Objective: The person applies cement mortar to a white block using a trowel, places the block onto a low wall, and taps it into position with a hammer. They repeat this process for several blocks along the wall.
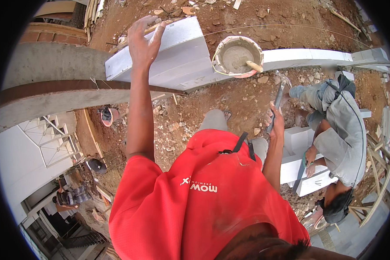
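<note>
My left hand [144, 45] is closed over the upper edge of a white block [173, 47] on a low block wall, with a thin wooden strip by my fingers. My right hand [276, 119] grips a hammer [277, 102] by its dark handle, its metal head pointing away from me. Just right of the raised block, a bucket [224, 65] of grey mortar, with a wooden handle [255, 66] sticking out, rests by the wall [307, 56]. A thin string runs beyond the bucket.
At right, a co-worker [342, 134] bends over white blocks [299, 186] with a handsaw [298, 175]. A concrete beam [43, 73] lies left, above a pink bucket [110, 121] on rubble. Another person [73, 197] is at lower left, near stairs [56, 138].
</note>
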A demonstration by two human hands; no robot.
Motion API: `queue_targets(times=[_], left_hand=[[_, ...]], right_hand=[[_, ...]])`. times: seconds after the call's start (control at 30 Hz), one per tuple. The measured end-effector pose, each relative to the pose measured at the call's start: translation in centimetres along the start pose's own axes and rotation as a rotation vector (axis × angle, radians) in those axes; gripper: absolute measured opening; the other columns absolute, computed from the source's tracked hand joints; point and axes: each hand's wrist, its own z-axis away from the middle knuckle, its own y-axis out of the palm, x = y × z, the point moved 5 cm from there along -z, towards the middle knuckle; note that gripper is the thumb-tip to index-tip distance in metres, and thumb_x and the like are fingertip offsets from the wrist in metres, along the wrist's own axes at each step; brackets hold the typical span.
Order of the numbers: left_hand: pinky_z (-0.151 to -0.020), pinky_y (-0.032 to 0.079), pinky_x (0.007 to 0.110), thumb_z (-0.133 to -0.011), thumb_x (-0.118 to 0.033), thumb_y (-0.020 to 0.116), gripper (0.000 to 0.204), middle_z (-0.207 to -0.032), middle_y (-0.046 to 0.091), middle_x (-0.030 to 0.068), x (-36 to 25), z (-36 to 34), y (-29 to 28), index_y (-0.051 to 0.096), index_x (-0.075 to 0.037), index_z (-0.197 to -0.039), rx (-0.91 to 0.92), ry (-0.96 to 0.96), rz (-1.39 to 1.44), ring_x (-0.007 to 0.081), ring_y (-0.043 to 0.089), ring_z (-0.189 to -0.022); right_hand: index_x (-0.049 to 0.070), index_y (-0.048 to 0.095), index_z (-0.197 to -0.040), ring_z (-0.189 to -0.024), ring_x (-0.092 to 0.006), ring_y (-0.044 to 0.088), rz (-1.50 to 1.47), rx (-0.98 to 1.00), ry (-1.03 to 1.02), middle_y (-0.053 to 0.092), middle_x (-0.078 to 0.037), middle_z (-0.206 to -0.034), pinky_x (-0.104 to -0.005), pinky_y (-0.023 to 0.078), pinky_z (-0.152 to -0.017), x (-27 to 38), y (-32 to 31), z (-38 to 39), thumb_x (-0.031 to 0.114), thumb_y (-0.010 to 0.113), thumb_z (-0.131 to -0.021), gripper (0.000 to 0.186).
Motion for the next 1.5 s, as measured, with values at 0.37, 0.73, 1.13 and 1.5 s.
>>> queue_targets(times=[0.37,0.73,1.13,1.5], left_hand=[[-0.116,0.031,0.056,-0.089,-0.086,0.042,0.096,-0.132,0.066,0.0251,12.3,3.2,4.5,0.069,-0.006,-0.133,0.408,-0.323,-0.426,0.0401,0.057,-0.132],[-0.117,0.033,0.053,-0.089,-0.085,0.046,0.091,-0.130,0.069,0.0210,11.9,2.9,3.4,0.073,-0.006,-0.126,0.455,-0.421,-0.433,0.0378,0.058,-0.130],[-0.111,0.038,0.048,-0.088,-0.081,0.053,0.083,-0.116,0.073,0.0206,11.5,2.9,3.1,0.077,-0.008,-0.119,0.354,-0.368,-0.473,0.0367,0.062,-0.119],[-0.110,0.039,0.049,-0.085,-0.081,0.059,0.083,-0.112,0.072,0.0228,11.3,3.2,3.1,0.079,-0.006,-0.112,0.262,-0.365,-0.468,0.0376,0.061,-0.117]], right_hand=[[0.008,0.053,-0.107,-0.043,-0.0110,0.040,0.201,0.160,0.120,0.046,0.002,-0.068,-0.0285,0.037,-0.039,-1.4,20.6,-5.3,0.025,0.053,-0.105,0.017],[0.010,0.050,-0.102,-0.043,-0.0107,0.040,0.182,-0.026,0.077,0.044,0.003,-0.063,-0.0291,0.037,-0.038,4.4,21.2,-7.2,0.028,0.049,-0.105,0.019],[0.012,0.049,-0.093,-0.041,-0.0123,0.047,0.373,0.138,0.281,0.045,0.001,-0.061,-0.0282,0.040,-0.036,3.5,23.1,-5.4,0.023,0.052,-0.103,0.016],[0.010,0.050,-0.098,-0.042,-0.0131,0.046,0.421,0.350,0.404,0.046,0.001,-0.062,-0.0288,0.040,-0.038,3.0,23.1,-5.3,0.023,0.052,-0.103,0.014]])
